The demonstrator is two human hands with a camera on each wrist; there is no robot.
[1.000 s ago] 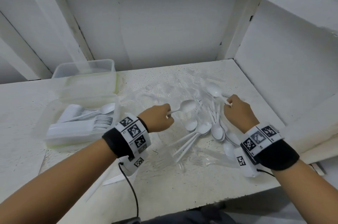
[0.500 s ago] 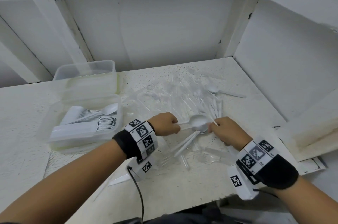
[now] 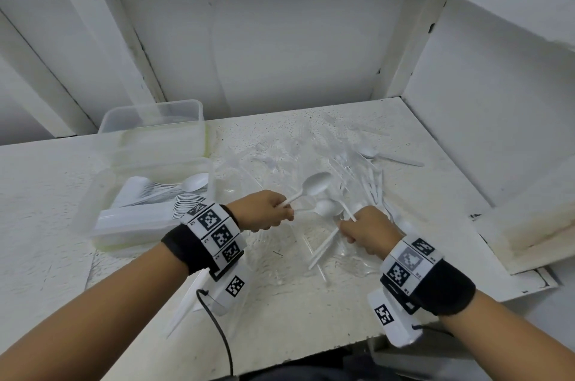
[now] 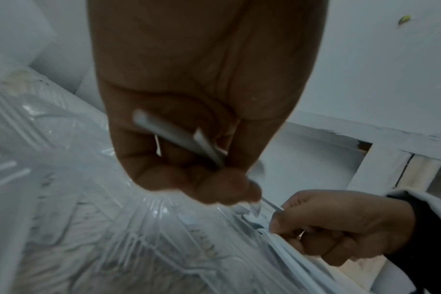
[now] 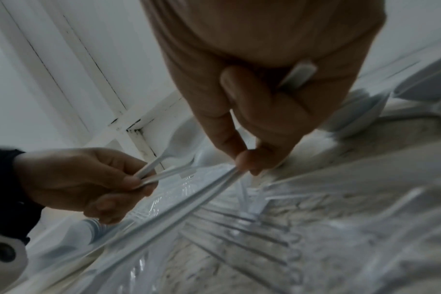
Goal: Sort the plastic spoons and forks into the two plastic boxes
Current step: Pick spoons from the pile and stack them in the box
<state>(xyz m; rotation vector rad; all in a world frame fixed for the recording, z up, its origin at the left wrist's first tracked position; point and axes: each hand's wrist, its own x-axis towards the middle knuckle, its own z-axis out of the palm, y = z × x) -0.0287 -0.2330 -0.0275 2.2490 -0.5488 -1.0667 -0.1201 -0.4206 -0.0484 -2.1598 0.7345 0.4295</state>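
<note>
while the left hand [image 3: 264, 209] pinches the handles of white plastic spoons [image 3: 315, 184] between curled fingers [image 4: 222, 187], one bowl raised over the pile, the right hand [image 3: 368, 229] grips more spoon handles [image 5: 214, 187] low above the table [image 3: 280, 312], with what looks like another handle tucked in its palm, though blur makes that unsure. loose spoons and clear forks [image 3: 351, 163] lie scattered on crinkled clear wrapping just ahead of both hands. on the left stand two clear plastic boxes: the near box [image 3: 102, 209] holds stacked cutlery and one spoon, the far box [image 3: 152, 122] sits behind it.
</note>
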